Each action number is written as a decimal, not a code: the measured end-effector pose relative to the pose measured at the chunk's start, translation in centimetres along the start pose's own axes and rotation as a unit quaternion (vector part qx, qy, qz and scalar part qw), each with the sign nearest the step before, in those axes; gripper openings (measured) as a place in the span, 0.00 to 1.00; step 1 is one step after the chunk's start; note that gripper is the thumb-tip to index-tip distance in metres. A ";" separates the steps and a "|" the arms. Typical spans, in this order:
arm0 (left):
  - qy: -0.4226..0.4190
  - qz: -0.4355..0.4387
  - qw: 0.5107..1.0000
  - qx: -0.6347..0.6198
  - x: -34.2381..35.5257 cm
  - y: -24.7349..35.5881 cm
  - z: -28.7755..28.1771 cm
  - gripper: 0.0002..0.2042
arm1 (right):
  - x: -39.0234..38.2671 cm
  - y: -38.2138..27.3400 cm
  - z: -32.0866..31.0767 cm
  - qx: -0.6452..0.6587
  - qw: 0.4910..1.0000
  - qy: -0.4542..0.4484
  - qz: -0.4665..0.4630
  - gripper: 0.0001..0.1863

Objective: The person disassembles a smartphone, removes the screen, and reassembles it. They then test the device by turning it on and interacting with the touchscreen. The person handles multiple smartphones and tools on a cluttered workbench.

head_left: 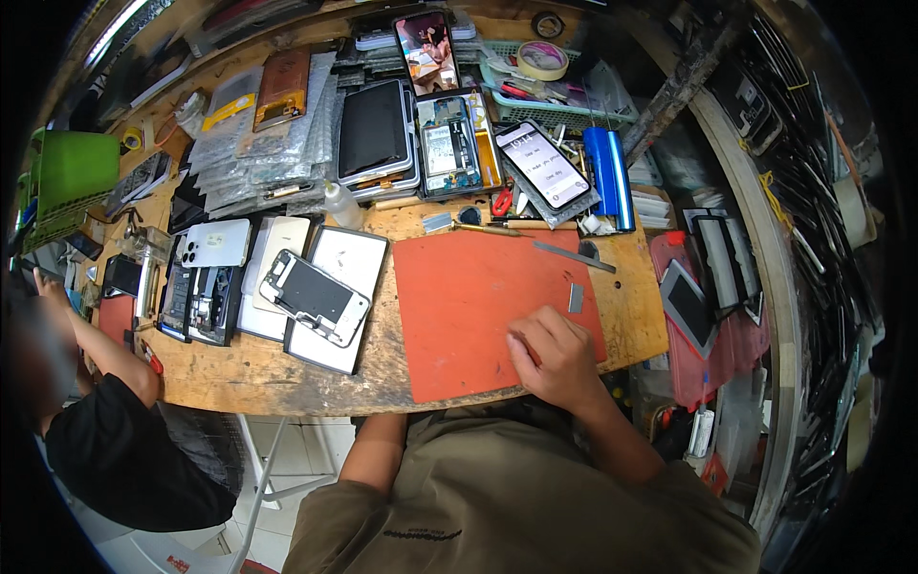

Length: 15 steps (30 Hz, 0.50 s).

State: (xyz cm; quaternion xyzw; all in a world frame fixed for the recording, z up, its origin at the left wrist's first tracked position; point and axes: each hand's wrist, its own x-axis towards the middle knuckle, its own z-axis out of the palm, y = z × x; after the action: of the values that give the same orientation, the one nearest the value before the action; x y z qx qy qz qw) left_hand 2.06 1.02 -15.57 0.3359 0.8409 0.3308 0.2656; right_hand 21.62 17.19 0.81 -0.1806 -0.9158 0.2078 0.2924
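Observation:
My right hand rests on the orange mat near its right front edge. Its fingers are curled in loosely, and no object shows in them. Just beyond the knuckles a small grey metal blade lies flat on the mat. A long thin metal strip lies across the mat's far right corner. My left forearm goes under the table edge, so the left hand is hidden. Left of the mat, an opened phone with a white frame lies on a white tray.
A lit phone leans behind the mat beside a blue cylinder. Farther back stand an opened tablet, stacked bubble-wrap packs and a green basket. At left sits another person in a black sleeve. A dropper bottle stands behind the trays.

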 end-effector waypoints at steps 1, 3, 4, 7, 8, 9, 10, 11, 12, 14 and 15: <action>0.002 -0.001 1.000 0.002 -0.1 -0.1 -0.1 0.19 | 0.0 0.0 0.0 0.000 1.000 0.001 0.000 0.08; 0.001 -0.001 1.000 0.006 -0.1 -0.4 -0.2 0.19 | 0.0 -0.1 -0.1 -0.004 1.000 -0.001 0.003 0.08; 0.000 -0.002 1.000 0.008 0.0 -0.5 -0.4 0.19 | 0.1 -0.1 -0.1 -0.002 1.000 0.000 0.007 0.08; -0.003 0.002 1.000 0.015 0.3 -0.5 -0.5 0.19 | 0.1 -0.2 -0.2 -0.002 1.000 0.004 0.001 0.08; -0.006 0.005 1.000 0.018 0.1 -0.2 -0.4 0.20 | 0.1 -0.2 -0.2 -0.006 1.000 0.001 -0.001 0.08; -0.011 0.012 1.000 0.023 0.0 0.4 -0.2 0.20 | 0.1 -0.2 -0.2 -0.005 1.000 0.000 0.000 0.08; -0.016 0.021 0.999 0.030 -0.3 1.2 0.0 0.20 | 0.1 -0.2 -0.2 0.001 1.000 0.001 0.004 0.08; -0.024 0.033 0.998 0.040 -0.7 2.2 0.2 0.20 | 0.1 -0.2 -0.2 -0.004 1.000 -0.001 0.003 0.08; -0.043 0.058 0.996 0.058 -1.8 3.4 0.3 0.20 | 0.0 -0.2 -0.2 -0.002 1.000 -0.001 0.003 0.08; -0.218 0.139 0.958 0.123 -4.5 6.6 0.2 0.20 | -0.1 -0.2 -0.2 -0.004 1.000 -0.003 0.004 0.08; -0.376 0.215 0.893 0.120 -5.3 8.1 -0.6 0.20 | -0.1 -0.2 -0.2 -0.006 1.000 -0.005 0.004 0.08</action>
State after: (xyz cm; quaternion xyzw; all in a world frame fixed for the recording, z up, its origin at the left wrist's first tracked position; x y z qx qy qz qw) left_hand 8.17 1.38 -8.00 0.6373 0.6186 0.1252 0.4423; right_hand 21.79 17.05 1.03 -0.1848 -0.9179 0.2042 0.2857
